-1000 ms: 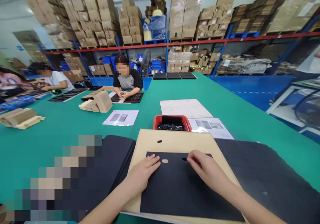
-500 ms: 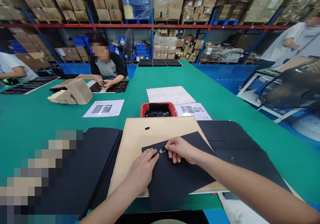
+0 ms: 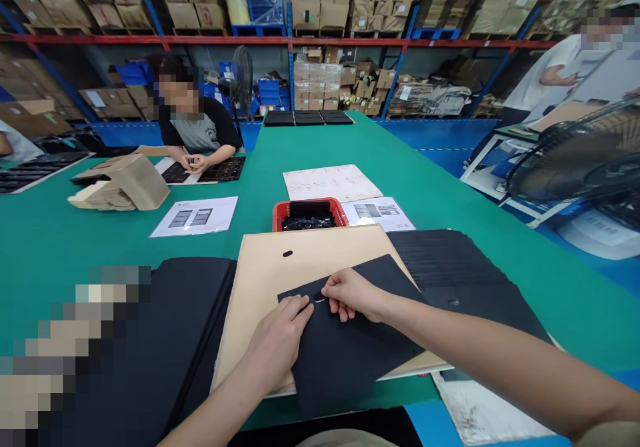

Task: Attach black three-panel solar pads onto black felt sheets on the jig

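Since earlier frame, small black piece (image 3: 319, 296) has settled lower over slot (image 3: 321, 301) in black sheet (image 3: 350, 354). My right hand (image 3: 354, 294) has grip pinched on its right end, long axis crosswise; left hand (image 3: 279, 332) (flattish, grasping nothing) rests on sheet, just left.

A matte black sheet (image 3: 357, 344) lies flat, askew, at six o'clock, overhanging a tan board (image 3: 263, 267) toward seven. At the sheet's eleven, a small black oval piece (image 3: 319, 296) nearly fills an oblong cutout (image 3: 321, 300), a pale sliver showing.
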### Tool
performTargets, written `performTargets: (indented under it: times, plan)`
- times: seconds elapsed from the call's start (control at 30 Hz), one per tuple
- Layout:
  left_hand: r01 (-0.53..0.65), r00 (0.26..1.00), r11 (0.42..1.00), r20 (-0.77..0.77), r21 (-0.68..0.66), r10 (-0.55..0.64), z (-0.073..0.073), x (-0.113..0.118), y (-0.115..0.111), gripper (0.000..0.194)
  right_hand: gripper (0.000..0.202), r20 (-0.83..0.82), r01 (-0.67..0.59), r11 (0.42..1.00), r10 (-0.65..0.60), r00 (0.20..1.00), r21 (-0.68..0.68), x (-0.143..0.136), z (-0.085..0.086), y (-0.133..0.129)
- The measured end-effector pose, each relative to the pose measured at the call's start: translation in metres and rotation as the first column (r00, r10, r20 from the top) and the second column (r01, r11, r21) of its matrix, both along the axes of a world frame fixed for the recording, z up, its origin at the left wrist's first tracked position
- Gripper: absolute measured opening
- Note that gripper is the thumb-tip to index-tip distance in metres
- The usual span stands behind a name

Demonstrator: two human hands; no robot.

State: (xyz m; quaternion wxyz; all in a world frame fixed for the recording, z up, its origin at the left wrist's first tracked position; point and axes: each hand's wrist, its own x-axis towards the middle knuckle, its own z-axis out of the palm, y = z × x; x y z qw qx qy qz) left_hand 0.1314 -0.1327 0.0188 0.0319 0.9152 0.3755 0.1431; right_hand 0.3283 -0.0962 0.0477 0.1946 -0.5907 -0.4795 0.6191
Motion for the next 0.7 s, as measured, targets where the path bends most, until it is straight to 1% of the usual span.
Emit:
performTargets:
  times: [0.27,0.7]
  plan:
    - [0.010,1.000,1.000,-0.022,-0.007,-0.010,0.0038,-0.0001,0.0015,0.045,0.025,0.018,0.006,1.000,-0.006,1.000,0.020,-0.0007,0.0011,-0.0025]
    - [0.023,1.000,1.000,-0.015,-0.010,-0.023,0.0019,-0.0021,0.0028,0.045,0.024,-0.005,0.031,0.999,-0.031,0.999,0.020,0.0021,-0.0005,-0.0012]
